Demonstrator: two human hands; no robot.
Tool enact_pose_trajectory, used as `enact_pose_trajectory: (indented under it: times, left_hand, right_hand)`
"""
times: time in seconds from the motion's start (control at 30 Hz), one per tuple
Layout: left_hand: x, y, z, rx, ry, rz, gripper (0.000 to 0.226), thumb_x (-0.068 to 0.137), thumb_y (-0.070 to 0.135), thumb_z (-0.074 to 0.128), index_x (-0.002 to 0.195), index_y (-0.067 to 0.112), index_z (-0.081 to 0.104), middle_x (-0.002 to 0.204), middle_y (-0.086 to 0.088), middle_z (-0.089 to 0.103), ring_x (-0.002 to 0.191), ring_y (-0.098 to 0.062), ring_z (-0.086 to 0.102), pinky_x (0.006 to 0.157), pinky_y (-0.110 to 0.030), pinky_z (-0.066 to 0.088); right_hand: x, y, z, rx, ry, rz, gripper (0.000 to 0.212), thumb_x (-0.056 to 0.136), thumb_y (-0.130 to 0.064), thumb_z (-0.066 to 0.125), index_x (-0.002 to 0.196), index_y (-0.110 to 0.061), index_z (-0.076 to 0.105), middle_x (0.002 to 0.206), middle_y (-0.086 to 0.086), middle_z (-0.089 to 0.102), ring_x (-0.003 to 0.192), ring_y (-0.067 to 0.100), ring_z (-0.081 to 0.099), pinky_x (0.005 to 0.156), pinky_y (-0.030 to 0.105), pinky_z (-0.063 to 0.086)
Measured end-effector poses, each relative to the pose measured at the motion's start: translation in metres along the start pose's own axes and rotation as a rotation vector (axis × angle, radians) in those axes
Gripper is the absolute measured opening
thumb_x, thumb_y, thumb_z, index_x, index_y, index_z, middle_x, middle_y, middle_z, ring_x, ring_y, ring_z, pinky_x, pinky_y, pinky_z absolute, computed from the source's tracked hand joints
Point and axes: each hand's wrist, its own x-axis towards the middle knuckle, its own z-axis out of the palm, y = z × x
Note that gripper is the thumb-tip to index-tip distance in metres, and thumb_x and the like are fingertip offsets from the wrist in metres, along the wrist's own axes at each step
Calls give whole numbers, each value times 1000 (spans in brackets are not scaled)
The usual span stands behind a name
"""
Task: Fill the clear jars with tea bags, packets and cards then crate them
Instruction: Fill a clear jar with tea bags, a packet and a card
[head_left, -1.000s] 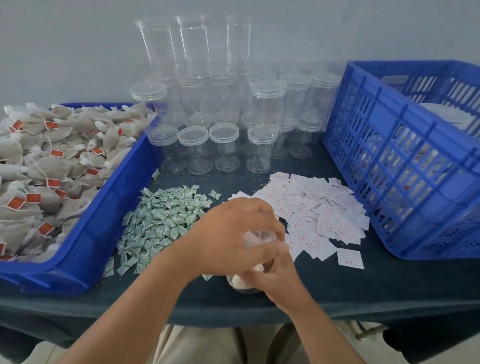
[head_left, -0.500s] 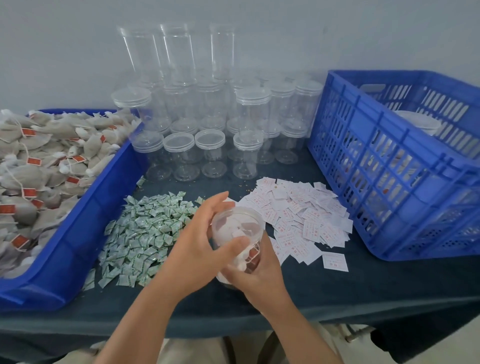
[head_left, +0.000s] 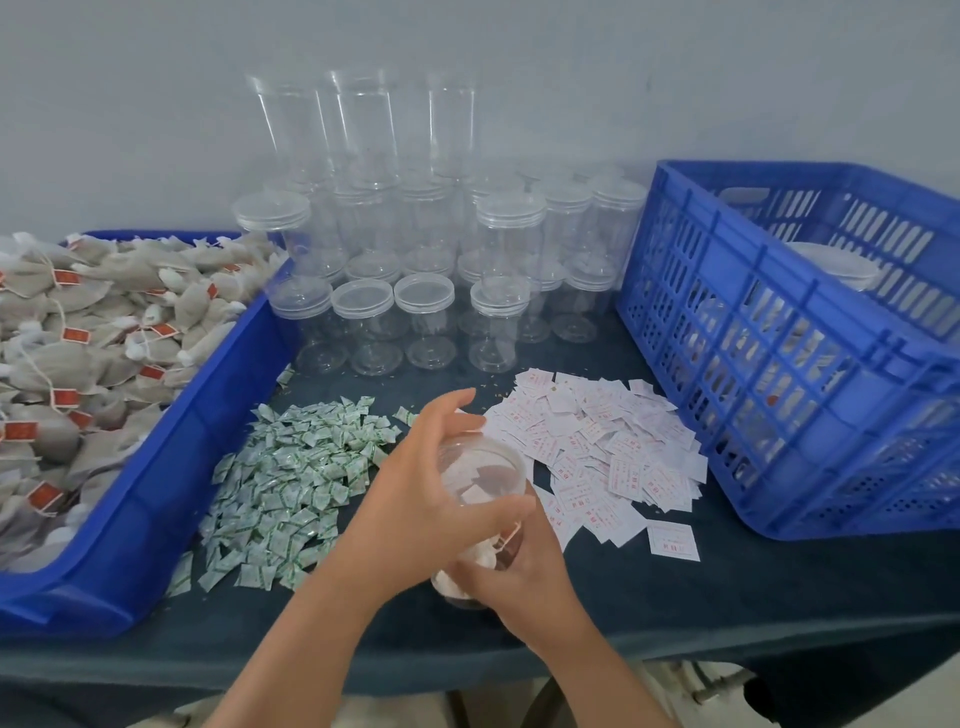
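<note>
While right grip (head_left: 524, 577) clasps clear cylindrical jar (head_left: 483, 475), left grip (head_left: 415, 504) seemingly pinches top.

cloth, wall and crumbs

a dark blue-green cloth (head_left: 727, 587) is laid as the work surface, and its front edge is draped down at 6 o'clock. a plain pale wall (head_left: 156, 104) is seen at 12 o'clock. small brown crumbs (head_left: 488, 387) are scattered on the cloth near the centre.

Looks like a small packing workshop, not a kitchen: bulk tea bags (head_left: 78, 338) heaped in a blue bin (head_left: 171, 499), rows of empty clear jars (head_left: 366, 327), loose piles of green packets (head_left: 291, 488) and printed cards (head_left: 613, 441), slatted plastic crate (head_left: 779, 364), cloth-covered table (head_left: 727, 597), bare wall (head_left: 156, 104).
</note>
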Motion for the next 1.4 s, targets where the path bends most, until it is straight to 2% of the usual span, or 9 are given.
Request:
enact_pose_trajectory:
  times: [0.27, 0.43, 0.57, 0.73, 0.93, 1.03, 1.17, 1.27, 1.4]
  left_hand:
    - [-9, -5, 20, 42, 236, -65, 91, 50, 71, 81, 133, 58, 45, 115, 39, 59, 112, 14, 58, 89, -21, 50]
    - [-6, -11, 18, 2, 190, 4, 86, 49, 62, 87, 128, 55, 54, 117, 33, 66, 110, 7, 65, 88, -24, 54]
    - [-12, -19, 14, -183, 55, 52, 79, 62, 50, 89, 132, 56, 54, 125, 17, 69, 116, -8, 69, 95, -30, 58]
    - [-20, -23, 3, -233, 65, 120, 60, 79, 49, 66, 135, 66, 51, 128, 23, 68, 119, -4, 67, 91, -13, 52]
    - [-20, 8, 12, -258, 158, 212, 55, 103, 72, 29, 141, 47, 60, 140, 16, 63, 132, -11, 60, 105, -34, 53]
    - [-9, 34, 16, -329, 205, 236, 52, 104, 61, 26, 144, 45, 56, 148, 17, 56, 138, -11, 53, 111, -44, 46]
    - [18, 90, 27, -493, 52, 350, 40, 105, 55, 38, 140, 48, 57, 134, 12, 66, 123, -14, 65, 94, -29, 56]
    - [55, 140, 50, -428, 1, 478, 37, 110, 45, 35, 136, 43, 61, 128, 8, 68, 124, -19, 64, 103, -45, 52]
    - [106, 190, 87, -260, 81, 417, 41, 104, 48, 58, 140, 28, 59, 129, 13, 61, 116, -1, 61, 101, -36, 54]
  right_hand:
    - [-3, 7, 2, -178, 59, -9, 76, 63, -26, 92, 125, -51, 58, 114, -22, 73, 98, 3, 74, 74, 17, 57]
    - [4, 3, -4, -134, -13, 64, 75, 73, -20, 93, 141, -19, 61, 126, 1, 75, 119, 23, 73, 99, 44, 61]
    - [3, -11, -15, -94, -167, 126, 83, 81, -17, 91, 152, -26, 48, 140, 0, 69, 134, 23, 64, 114, 51, 52]
    - [5, -51, -33, -397, -199, -2, 112, 67, -58, 96, 155, -61, 26, 148, -33, 46, 137, -2, 53, 104, 18, 49]
    - [8, -128, -50, -714, -275, -164, 103, 66, -70, 92, 151, -56, 36, 133, -28, 53, 120, -2, 57, 99, 25, 51]
    - [8, -171, -73, -828, -226, -192, 98, 69, -68, 90, 151, -52, 37, 131, -30, 50, 120, -4, 56, 99, 16, 46]
    - [13, -239, -114, -946, -79, -270, 90, 69, -74, 77, 149, -54, 39, 133, -32, 52, 120, -8, 57, 86, 8, 45]
    - [26, -282, -148, -1060, 53, -299, 90, 66, -74, 74, 147, -48, 44, 131, -27, 57, 112, -10, 59, 86, 9, 42]
    - [48, -324, -209, -1182, 302, -289, 93, 69, -68, 85, 148, -37, 48, 131, -12, 58, 98, -12, 61, 82, 3, 40]
